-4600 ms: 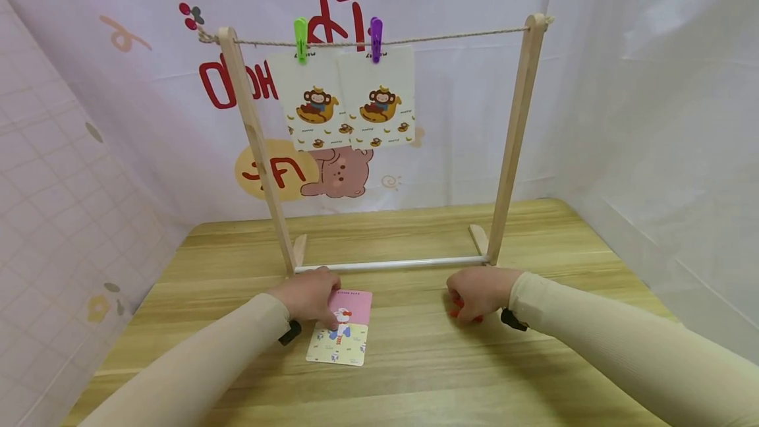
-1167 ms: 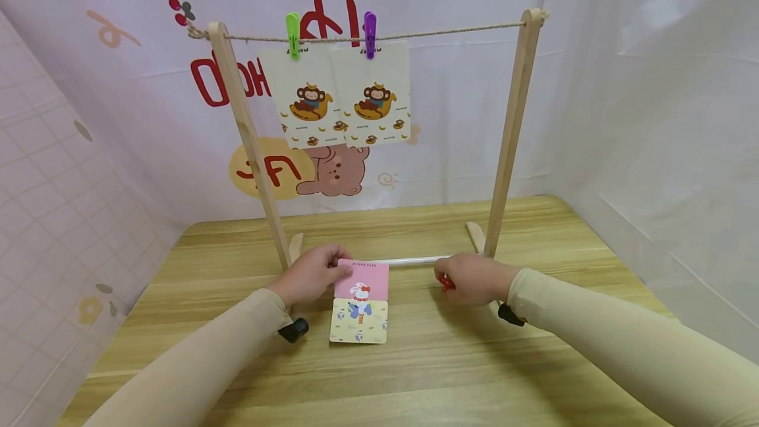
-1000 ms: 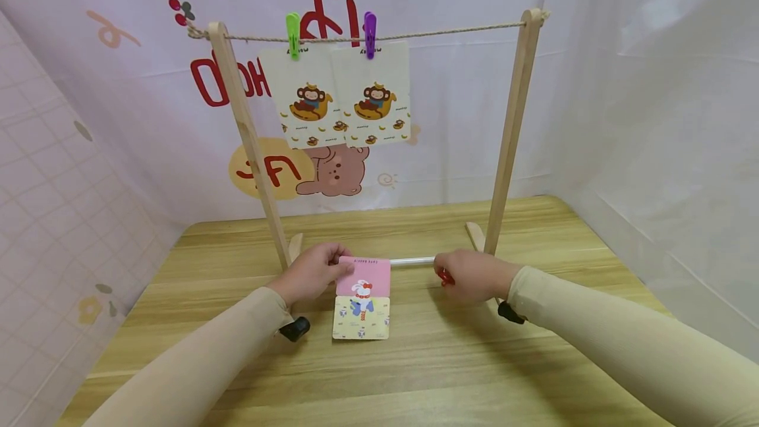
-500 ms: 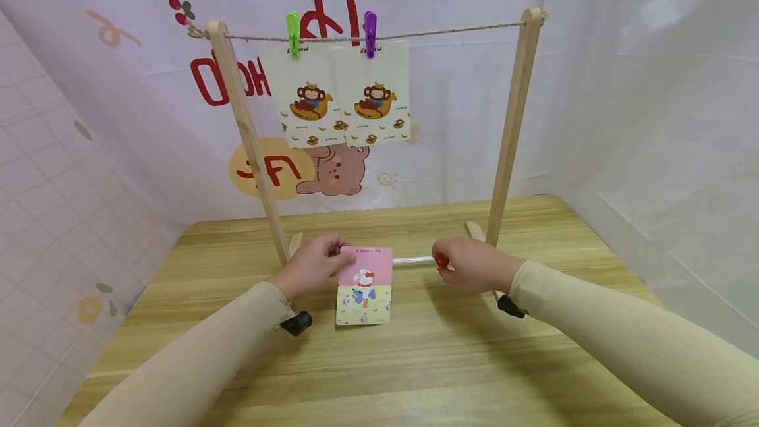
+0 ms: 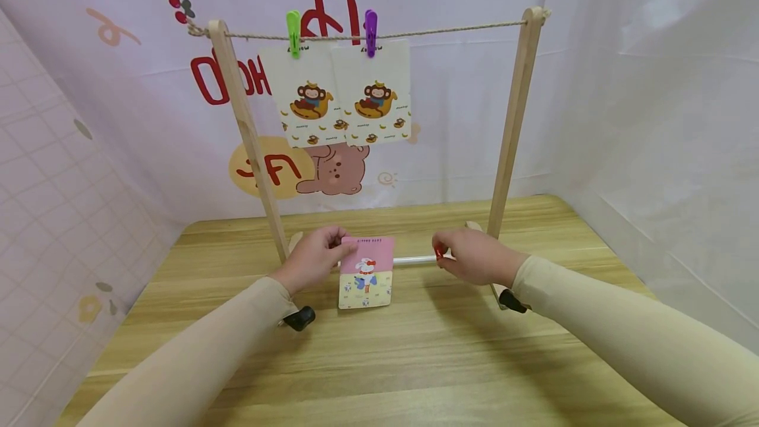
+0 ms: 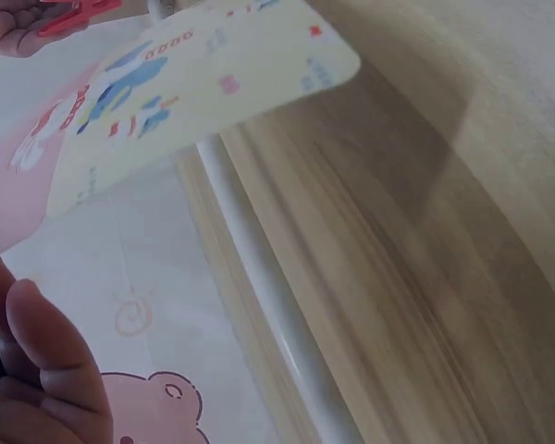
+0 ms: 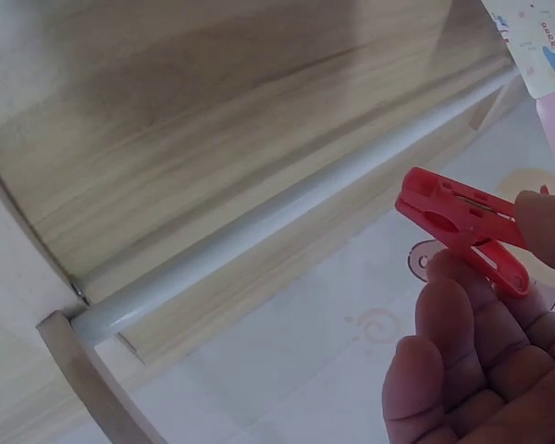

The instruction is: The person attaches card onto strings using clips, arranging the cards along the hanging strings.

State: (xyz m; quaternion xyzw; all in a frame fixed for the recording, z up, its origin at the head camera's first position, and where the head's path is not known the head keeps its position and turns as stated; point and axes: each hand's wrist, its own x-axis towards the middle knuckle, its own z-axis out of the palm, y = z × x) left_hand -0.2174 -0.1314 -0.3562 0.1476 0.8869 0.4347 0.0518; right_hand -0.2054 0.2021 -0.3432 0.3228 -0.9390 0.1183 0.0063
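My left hand (image 5: 313,257) pinches the upper left edge of a pink and yellow card (image 5: 365,288) with a rabbit picture. In the left wrist view the card (image 6: 176,102) is lifted over the table, in front of the white rod. A red clothespin (image 7: 462,222) sits between the thumb and fingers of my right hand (image 5: 474,256), its gripping end pointing away from the palm. Higher up, two monkey cards (image 5: 375,94) hang side by side from a rope (image 5: 450,30). A green clothespin (image 5: 294,35) holds the left one, a purple clothespin (image 5: 370,33) the right one.
The rope is tied between two wooden posts (image 5: 514,124), which a white rod (image 5: 415,259) joins near the wooden table (image 5: 379,368). To the right of the purple clothespin the rope carries nothing. A printed white cloth (image 5: 462,117) forms the backdrop.
My left hand has gripped the rabbit card, lifted it off the table and moved it right and up. My right hand has raised the red clothespin and moved slightly left.
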